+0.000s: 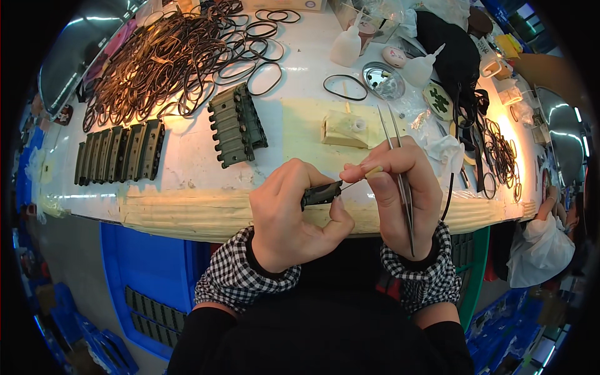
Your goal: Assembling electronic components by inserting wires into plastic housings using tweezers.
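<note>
Near the table's front edge, my left hand (284, 215) is closed round a small dark green moulded part (320, 195), its end turned to the right. My right hand (409, 181) pinches a thin needle-like tool with a pale yellow end (373, 170), and its fine tip meets the end of the green part. Metal tweezers (403, 190) also rest in the right hand, prongs pointing away from me. Just beyond the hands lies a yellowish taped block (345, 130) with a round white piece on top.
Similar green parts stand in rows (119, 153) at left and in a stack (236, 125) nearer the middle. Behind them spreads a heap of dark rubber bands (159, 59). White squeeze bottles (347, 47) and a round dish (383, 81) sit back right. A blue bin (147, 250) stands below.
</note>
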{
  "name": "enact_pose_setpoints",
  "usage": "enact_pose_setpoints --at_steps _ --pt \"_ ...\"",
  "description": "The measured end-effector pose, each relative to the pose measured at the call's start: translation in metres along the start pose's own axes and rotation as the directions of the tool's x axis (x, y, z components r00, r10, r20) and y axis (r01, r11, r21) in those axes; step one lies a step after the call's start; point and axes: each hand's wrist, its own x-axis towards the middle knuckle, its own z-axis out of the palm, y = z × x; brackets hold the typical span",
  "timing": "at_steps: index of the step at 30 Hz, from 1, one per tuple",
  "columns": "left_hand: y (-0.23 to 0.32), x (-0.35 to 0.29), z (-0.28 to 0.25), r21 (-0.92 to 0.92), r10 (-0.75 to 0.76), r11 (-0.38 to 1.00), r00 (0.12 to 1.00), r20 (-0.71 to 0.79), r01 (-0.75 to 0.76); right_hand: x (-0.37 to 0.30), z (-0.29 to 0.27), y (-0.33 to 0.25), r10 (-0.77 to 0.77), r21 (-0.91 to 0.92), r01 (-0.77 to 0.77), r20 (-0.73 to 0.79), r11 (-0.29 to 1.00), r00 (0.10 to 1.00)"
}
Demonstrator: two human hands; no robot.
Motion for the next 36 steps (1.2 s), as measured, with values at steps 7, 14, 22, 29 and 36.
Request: enact_pose_setpoints --at_steps 7,14,22,29,36 --pt "-0.001 0.000 0.001 -0.011 0.005 1.000 1.000 -0.004 -0.005 0.002 -0.001 -0.002 -0.055 -0.075 0.056 0.011 0.996 0.998" --pt "0.001 0.000 0.001 -0.028 -0.039 0.999 0.999 -0.016 0.039 -0.001 0.004 -0.002 0.140 0.188 -0.116 -0.123 0.975 0.982" --pt "-0.002 -0.002 -0.009 -0.248 -0.190 0.950 0.981 0.031 0.192 0.028 -0.010 0.032 -0.233 -0.461 0.087 -0.270 0.883 0.934" --pt "-0.015 0.004 -0.022 -0.868 -0.469 0.040 0.776 0.421 0.495 0.029 -0.003 0.034 -0.197 -0.666 0.081 -0.102 0.741 0.975" --pt "-0.023 -0.007 -0.018 -0.768 -0.280 -0.441 0.741 0.610 0.465 0.026 -0.008 0.021 -0.276 -0.674 0.141 -0.097 0.725 0.956"
